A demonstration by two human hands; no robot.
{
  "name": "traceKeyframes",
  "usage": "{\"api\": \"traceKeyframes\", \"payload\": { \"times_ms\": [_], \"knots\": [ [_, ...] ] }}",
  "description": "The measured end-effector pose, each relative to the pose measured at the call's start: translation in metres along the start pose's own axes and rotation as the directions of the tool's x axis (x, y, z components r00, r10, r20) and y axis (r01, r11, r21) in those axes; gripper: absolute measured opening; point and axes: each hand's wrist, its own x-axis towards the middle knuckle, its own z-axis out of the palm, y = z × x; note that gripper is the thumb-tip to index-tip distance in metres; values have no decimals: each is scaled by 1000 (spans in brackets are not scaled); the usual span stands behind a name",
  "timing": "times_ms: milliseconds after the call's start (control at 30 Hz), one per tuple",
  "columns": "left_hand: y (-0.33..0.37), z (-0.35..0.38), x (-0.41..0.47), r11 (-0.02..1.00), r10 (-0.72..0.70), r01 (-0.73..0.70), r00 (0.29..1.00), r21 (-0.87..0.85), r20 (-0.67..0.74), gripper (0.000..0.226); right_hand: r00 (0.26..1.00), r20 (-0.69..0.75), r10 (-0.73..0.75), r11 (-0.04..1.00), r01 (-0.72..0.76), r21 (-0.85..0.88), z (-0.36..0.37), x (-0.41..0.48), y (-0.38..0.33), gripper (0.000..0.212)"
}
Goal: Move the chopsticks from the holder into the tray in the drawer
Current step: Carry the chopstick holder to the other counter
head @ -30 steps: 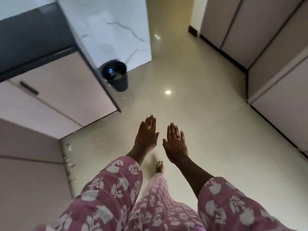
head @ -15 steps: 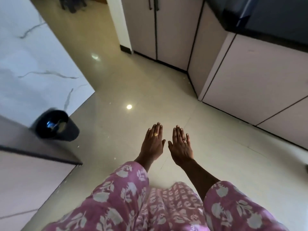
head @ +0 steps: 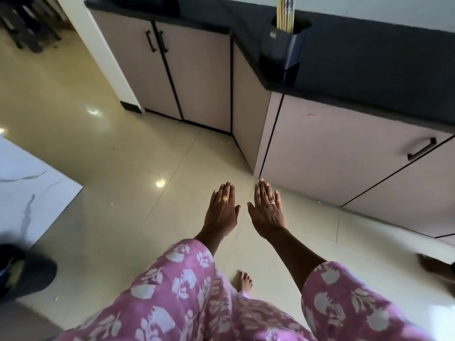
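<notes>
Head view has the left hand (head: 222,212) and right hand (head: 267,212) still flat and empty, fingers straight, side by side without touching, held out over the floor. Around them the scene has swung: the black bin (head: 24,274) now sits at the near left edge, and the chopsticks (head: 285,13) have come into sight far right, upright in their holder (head: 283,50) on the dark counter (head: 369,57). A handled front (head: 421,148) below, likely the drawer, is closed, so reaching is probably next.
</notes>
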Motion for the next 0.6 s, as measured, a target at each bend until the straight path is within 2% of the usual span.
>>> {"api": "traceKeyframes", "payload": {
  "times_ms": [133,333,500,600],
  "knots": [
    [22,-19,70,999,-28,26,999,-39,-35,62,998,-37,46,999,-45,19,-30,57,33,62],
    [39,-53,192,998,5,-14,989,-61,-145,64,986,-113,120,991,-112,74,-78,160,74,64],
    [44,-85,301,974,-88,48,981,-220,-175,65,966,-181,182,978,-159,138,-116,251,100,66],
    [37,-107,370,907,-191,107,966,-406,-173,65,954,-203,220,963,-178,204,-140,308,109,69]
  ]
}}
